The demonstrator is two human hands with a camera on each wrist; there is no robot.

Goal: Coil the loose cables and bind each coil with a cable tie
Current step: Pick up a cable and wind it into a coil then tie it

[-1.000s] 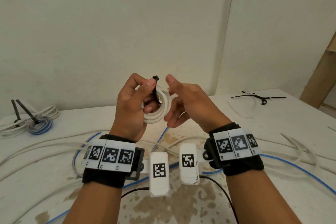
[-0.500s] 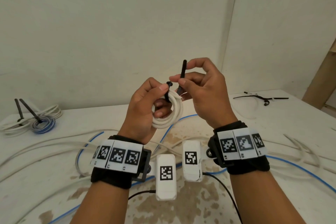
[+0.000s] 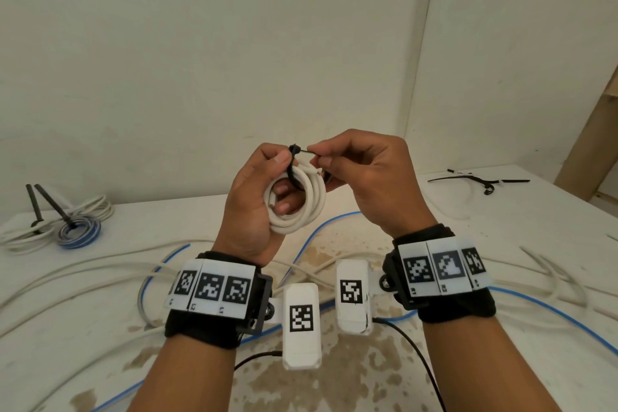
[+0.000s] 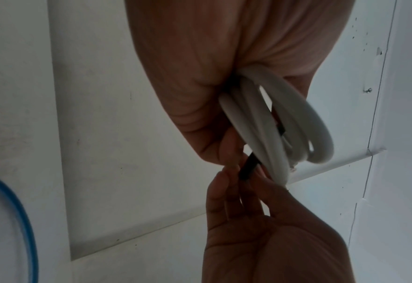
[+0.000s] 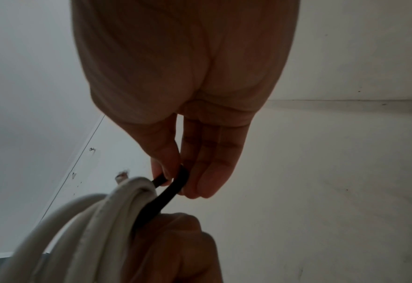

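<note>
White coil (image 3: 302, 202): smooth plastic sheath, slight sheen. Tie (image 3: 293, 166): black plastic, matt. Desk (image 3: 501, 227): white painted, matt, blotched brown where worn, maybe wood beneath. Wristbands (image 3: 214, 328): black cloth, paper-like tags. Wall (image 3: 200, 60): matt paint.

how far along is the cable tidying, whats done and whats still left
Done: two bundles at the table's far left already carry ties. In hand: the left hand holds a white coil while the right hand pinches the black cable tie looped round it. Left: loose white and blue cables on the table, with spare ties at far right.
</note>
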